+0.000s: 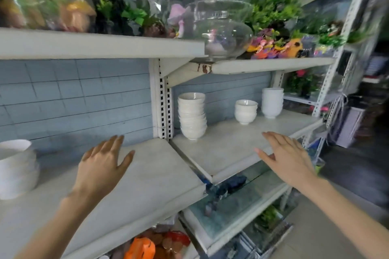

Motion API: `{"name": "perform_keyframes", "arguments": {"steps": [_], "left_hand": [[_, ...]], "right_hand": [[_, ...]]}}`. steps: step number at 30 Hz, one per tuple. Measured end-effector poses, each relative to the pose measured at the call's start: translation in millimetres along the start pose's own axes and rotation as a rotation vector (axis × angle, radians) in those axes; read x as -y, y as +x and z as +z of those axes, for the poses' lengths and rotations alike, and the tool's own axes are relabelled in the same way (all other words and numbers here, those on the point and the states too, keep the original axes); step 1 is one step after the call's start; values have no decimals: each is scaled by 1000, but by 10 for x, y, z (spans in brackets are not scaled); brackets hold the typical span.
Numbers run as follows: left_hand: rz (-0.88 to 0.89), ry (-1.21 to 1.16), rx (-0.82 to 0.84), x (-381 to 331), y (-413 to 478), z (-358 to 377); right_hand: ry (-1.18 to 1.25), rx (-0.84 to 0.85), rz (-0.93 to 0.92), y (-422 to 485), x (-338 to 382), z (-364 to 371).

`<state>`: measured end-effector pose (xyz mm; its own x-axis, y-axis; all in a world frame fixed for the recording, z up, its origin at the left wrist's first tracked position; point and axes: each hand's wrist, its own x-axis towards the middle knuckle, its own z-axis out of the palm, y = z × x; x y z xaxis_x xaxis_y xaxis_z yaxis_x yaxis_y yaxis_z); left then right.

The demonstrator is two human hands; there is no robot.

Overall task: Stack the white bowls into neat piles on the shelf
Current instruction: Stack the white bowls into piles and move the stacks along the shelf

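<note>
Hovering over the shelf (221, 153). Risk, my guess: wide pile (16, 170), left of my left hand (103, 162), could get elbowed; tall pile (192, 115), beyond and between both hands, could topple if another bowl lands off-centre. Count: four piles of white bowls, those two plus back pile (272, 102) and short pile (245, 111), both beyond my right hand (288, 157). Two hands, fingers spread, both empty.

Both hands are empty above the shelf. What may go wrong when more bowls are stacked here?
The tall bowl pile already holds many bowls; more may make it tip. The glass fishbowl sits near the front edge of the upper shelf, roughly above that pile, so a lifted bowl might knock it.
</note>
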<state>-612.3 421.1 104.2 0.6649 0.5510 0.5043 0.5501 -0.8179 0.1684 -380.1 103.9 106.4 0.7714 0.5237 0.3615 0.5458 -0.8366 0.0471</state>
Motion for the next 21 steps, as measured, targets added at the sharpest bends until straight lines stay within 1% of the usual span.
{"name": "perform_keyframes", "arguments": {"steps": [2, 7, 10, 14, 18, 21], "left_hand": [[10, -15, 24, -266, 16, 89], [55, -50, 85, -836, 146, 328], [81, -59, 95, -1146, 346, 479], [141, -63, 82, -1520, 710, 764], [179, -85, 65, -1956, 1083, 1149], [202, -115, 96, -2306, 1368, 1472]], "right_hand": [[5, -22, 21, 10, -272, 6], [22, 78, 63, 80, -856, 75], [38, 64, 102, 232, -1153, 123], [41, -9, 128, 455, -1445, 275], [-14, 51, 141, 811, -1787, 460], [-21, 85, 151, 1120, -2053, 582]]}}
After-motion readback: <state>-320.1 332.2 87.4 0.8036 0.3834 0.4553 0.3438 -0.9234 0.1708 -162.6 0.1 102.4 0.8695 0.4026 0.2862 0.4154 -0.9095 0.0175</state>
